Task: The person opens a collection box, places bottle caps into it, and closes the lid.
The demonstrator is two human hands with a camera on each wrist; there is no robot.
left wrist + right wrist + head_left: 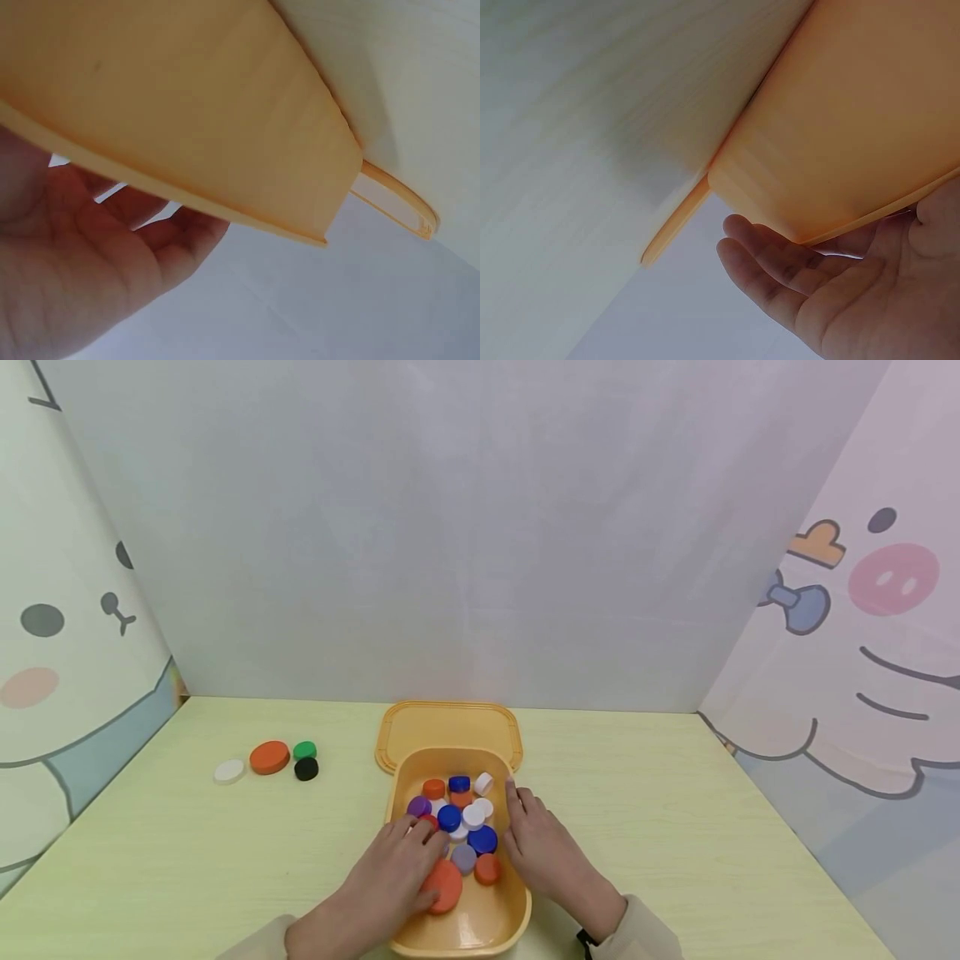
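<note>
A yellow-orange plastic tub (517,910) holds many bottle caps, among them a blue cap (482,839), a purple cap (419,807) and a white cap (473,816). My left hand (397,870) reaches over the tub's left rim, its fingertips among the caps. Its thumb lies on a large orange-red lid (447,885); a small red cap (429,821) shows by the fingertips. On the right rim rests my right hand (546,843), fingers loosely extended. Both wrist views show the tub's outer wall (187,112), hiding the caps, with the right hand's fingers (780,262) along the rim.
Behind the tub a matching yellow-orange lid (450,725) lies on the pale wooden table (675,827). At the left sit a white cap (228,771), an orange cap (269,757), a green cap (304,750) and a black cap (306,768). A grey backdrop (450,527) closes the table's far edge.
</note>
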